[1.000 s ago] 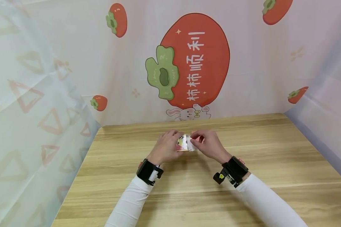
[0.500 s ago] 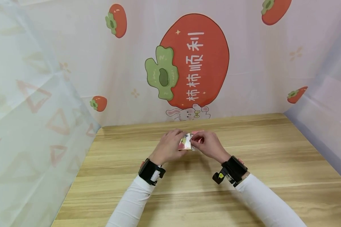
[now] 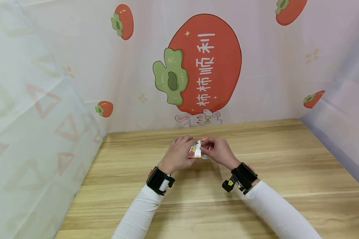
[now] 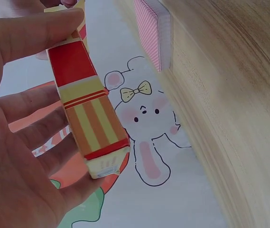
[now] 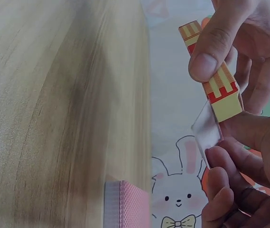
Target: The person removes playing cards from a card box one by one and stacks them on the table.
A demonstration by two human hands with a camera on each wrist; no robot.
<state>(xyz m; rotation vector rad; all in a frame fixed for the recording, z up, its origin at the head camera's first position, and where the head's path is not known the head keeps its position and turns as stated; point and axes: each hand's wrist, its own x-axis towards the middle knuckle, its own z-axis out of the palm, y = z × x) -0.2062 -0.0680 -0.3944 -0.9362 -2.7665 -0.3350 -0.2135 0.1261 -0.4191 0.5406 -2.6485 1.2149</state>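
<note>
A small card box [image 3: 195, 150] with red, yellow and orange striped sides [image 4: 87, 104] is held above the table. My left hand [image 3: 178, 154] grips it, thumb on one narrow side and fingers spread behind. At the box's right end, a whitish end flap [image 5: 207, 129] sticks out. My right hand [image 3: 219, 151] pinches at this flap with thumb and fingertips, as the right wrist view shows. Behind the hands, a deck of cards [image 5: 127, 204] with a pink patterned back lies on the table; the right hand covers part of it in the head view.
The light wooden table [image 3: 197, 205] reaches back to a white cloth [image 3: 266, 83] printed with persimmons and a rabbit [image 4: 142, 114]. More cloth hangs at both sides. A black camera strap [image 3: 244, 177] sits on the right wrist.
The left hand and box have shifted slightly right, toward the right hand. Less of the white flap shows in the head view than a second ago. The right hand stays nearly in place.
</note>
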